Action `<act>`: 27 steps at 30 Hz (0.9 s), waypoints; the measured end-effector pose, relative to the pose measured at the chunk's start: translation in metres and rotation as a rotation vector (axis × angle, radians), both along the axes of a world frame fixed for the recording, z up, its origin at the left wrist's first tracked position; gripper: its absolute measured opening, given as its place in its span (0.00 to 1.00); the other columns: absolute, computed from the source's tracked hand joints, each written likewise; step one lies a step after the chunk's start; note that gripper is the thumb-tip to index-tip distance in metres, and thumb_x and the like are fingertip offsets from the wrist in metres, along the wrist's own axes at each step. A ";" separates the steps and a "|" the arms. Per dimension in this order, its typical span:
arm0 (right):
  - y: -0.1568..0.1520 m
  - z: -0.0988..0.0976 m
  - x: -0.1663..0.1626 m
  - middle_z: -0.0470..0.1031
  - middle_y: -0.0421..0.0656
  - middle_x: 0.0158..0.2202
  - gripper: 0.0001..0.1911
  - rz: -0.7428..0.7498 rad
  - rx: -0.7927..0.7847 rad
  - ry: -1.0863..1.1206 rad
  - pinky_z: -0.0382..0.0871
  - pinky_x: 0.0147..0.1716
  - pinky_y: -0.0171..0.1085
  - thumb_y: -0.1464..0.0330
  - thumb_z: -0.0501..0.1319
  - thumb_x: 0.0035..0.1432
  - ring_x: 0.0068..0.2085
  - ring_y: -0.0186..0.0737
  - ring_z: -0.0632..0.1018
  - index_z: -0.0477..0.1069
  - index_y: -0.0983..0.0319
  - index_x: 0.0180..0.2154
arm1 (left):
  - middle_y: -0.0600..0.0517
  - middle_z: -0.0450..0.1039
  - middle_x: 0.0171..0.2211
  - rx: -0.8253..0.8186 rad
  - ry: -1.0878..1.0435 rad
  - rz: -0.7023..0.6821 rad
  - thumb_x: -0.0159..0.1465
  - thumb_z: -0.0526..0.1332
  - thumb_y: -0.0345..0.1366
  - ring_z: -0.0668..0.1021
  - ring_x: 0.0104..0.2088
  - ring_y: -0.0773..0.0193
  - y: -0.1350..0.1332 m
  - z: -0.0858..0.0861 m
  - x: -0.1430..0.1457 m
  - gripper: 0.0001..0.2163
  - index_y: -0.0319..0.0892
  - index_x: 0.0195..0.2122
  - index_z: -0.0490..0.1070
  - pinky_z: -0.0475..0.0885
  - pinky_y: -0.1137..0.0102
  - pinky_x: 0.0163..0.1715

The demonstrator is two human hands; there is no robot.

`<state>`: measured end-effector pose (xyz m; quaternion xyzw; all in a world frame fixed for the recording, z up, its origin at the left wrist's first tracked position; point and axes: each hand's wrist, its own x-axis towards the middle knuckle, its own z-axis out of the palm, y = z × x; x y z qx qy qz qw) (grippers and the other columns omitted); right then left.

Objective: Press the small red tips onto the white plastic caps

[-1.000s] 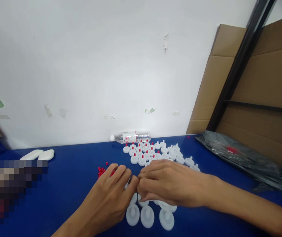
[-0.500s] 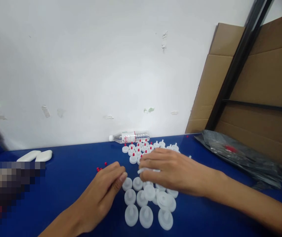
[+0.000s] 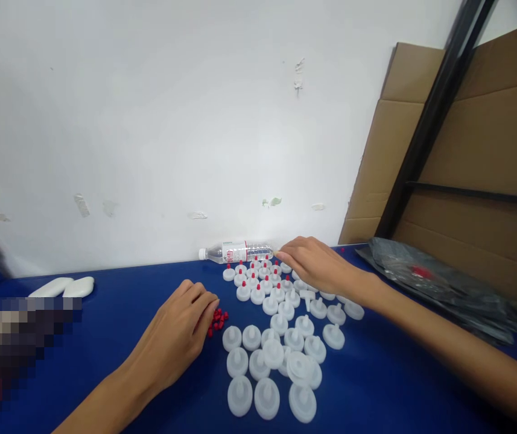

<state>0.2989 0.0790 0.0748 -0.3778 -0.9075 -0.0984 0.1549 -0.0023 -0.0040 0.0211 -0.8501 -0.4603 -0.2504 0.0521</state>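
My left hand rests on the blue table with its fingers curled inward, beside a small pile of red tips. Its fingertips touch or overhang the pile's left side; what they hold, if anything, is hidden. My right hand reaches over the back rows of white nozzle caps, fingers drawn together near the bottle's base. I cannot make out anything between them. Several white caps with red tips stand upright in the back rows. Nearer to me are several translucent white caps without red tips, some overlapping.
A clear plastic bottle lies against the white wall. Two white oval objects sit at the left. Grey plastic bags lie at the right, in front of cardboard and a dark metal post.
My right hand has moved away from me toward the back rows, uncovering the caps in the middle. My left hand has drawn slightly left, and more red tips show on its right side.
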 end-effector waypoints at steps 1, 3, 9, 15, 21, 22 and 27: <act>0.002 -0.003 0.002 0.74 0.46 0.27 0.29 -0.022 -0.031 -0.019 0.62 0.35 0.41 0.60 0.42 0.78 0.32 0.44 0.75 0.72 0.62 0.30 | 0.49 0.71 0.35 0.002 0.002 0.000 0.77 0.47 0.37 0.69 0.38 0.57 0.000 0.000 0.000 0.16 0.42 0.40 0.73 0.67 0.62 0.37; 0.005 -0.007 0.004 0.72 0.46 0.25 0.31 -0.059 -0.091 -0.050 0.59 0.32 0.41 0.58 0.42 0.78 0.29 0.43 0.73 0.70 0.62 0.27 | 0.49 0.71 0.36 0.007 0.005 0.000 0.77 0.47 0.36 0.70 0.39 0.57 0.001 0.001 -0.001 0.15 0.42 0.41 0.74 0.68 0.62 0.38; 0.008 -0.013 0.007 0.73 0.45 0.25 0.34 -0.107 -0.214 -0.083 0.57 0.30 0.41 0.54 0.39 0.77 0.26 0.41 0.72 0.71 0.61 0.28 | 0.49 0.72 0.37 -0.026 -0.007 -0.002 0.77 0.48 0.36 0.70 0.40 0.56 0.000 0.000 -0.001 0.15 0.42 0.42 0.74 0.68 0.61 0.39; 0.009 -0.014 0.007 0.69 0.44 0.22 0.35 -0.136 -0.265 -0.085 0.55 0.30 0.40 0.52 0.39 0.77 0.23 0.40 0.70 0.70 0.61 0.26 | 0.49 0.72 0.38 -0.015 -0.024 0.006 0.76 0.48 0.36 0.71 0.40 0.56 0.002 -0.002 0.000 0.14 0.42 0.44 0.74 0.68 0.61 0.40; 0.010 -0.016 0.008 0.69 0.42 0.23 0.30 -0.083 -0.290 -0.074 0.55 0.28 0.39 0.55 0.42 0.77 0.25 0.40 0.71 0.69 0.60 0.28 | 0.49 0.73 0.38 -0.037 -0.024 0.007 0.76 0.49 0.36 0.72 0.40 0.56 0.001 0.000 0.000 0.14 0.43 0.43 0.75 0.69 0.60 0.40; 0.011 -0.017 0.008 0.70 0.42 0.23 0.30 -0.071 -0.295 -0.068 0.55 0.29 0.39 0.55 0.42 0.77 0.25 0.40 0.71 0.70 0.60 0.29 | 0.49 0.73 0.38 -0.039 -0.024 0.003 0.76 0.49 0.36 0.72 0.40 0.56 0.001 0.000 0.000 0.14 0.42 0.43 0.75 0.70 0.60 0.41; 0.014 -0.019 0.008 0.74 0.41 0.27 0.25 -0.028 -0.327 -0.033 0.61 0.32 0.38 0.56 0.43 0.77 0.28 0.40 0.74 0.72 0.60 0.37 | 0.49 0.73 0.37 -0.034 -0.031 0.000 0.75 0.50 0.36 0.72 0.39 0.56 0.003 -0.003 0.000 0.13 0.43 0.44 0.75 0.70 0.61 0.40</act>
